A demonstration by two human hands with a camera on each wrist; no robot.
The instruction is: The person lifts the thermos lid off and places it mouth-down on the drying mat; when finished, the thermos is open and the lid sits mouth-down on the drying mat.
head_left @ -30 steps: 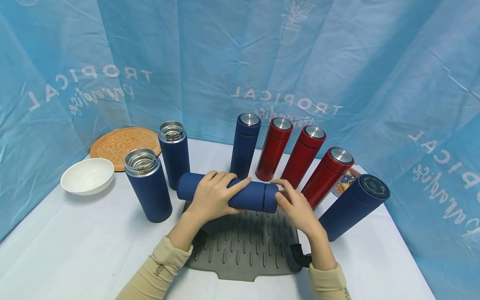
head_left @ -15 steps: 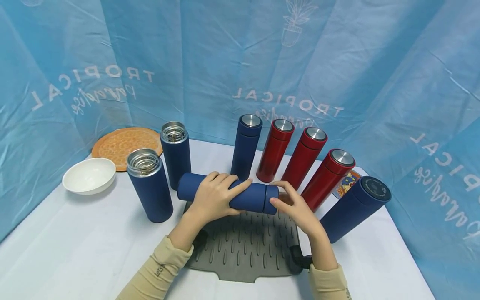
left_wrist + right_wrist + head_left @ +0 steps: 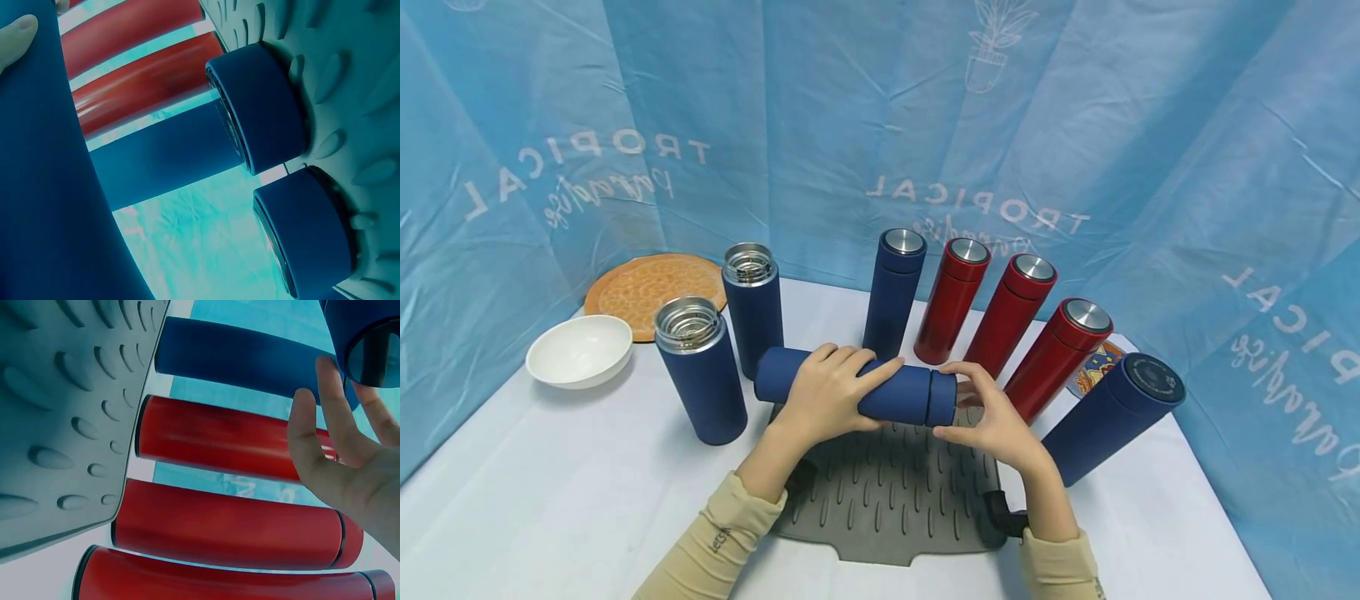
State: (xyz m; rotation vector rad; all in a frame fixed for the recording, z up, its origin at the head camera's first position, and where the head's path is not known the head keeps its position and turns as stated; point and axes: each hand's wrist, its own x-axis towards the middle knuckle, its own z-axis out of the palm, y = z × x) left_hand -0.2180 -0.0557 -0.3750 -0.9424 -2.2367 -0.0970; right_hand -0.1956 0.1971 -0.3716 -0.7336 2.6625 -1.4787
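Note:
In the head view, my left hand (image 3: 823, 396) grips a blue thermos flask (image 3: 891, 393) from above, holding it level over a grey ribbed mat (image 3: 880, 508). My right hand (image 3: 996, 421) has fingers and thumb curled about the flask's lid (image 3: 942, 398) at its right end. The right wrist view shows a fingertip (image 3: 326, 365) against this lid. Two blue lids, a nearer one (image 3: 306, 234) and another (image 3: 259, 112), stand on the mat in the left wrist view; the flask and hands hide them from the head camera.
Two lidless blue flasks (image 3: 702, 375) stand left, near a white bowl (image 3: 580, 354) and a round orange mat (image 3: 647, 287). Behind stands a lidded blue flask (image 3: 891, 292) beside several red flasks (image 3: 1011, 317). Another blue flask (image 3: 1108, 421) stands far right, near a patterned round piece (image 3: 1097, 367).
My right hand has shifted its fingers on the lid, its thumb now lower along the underside. My left hand and the flask have stayed nearly still.

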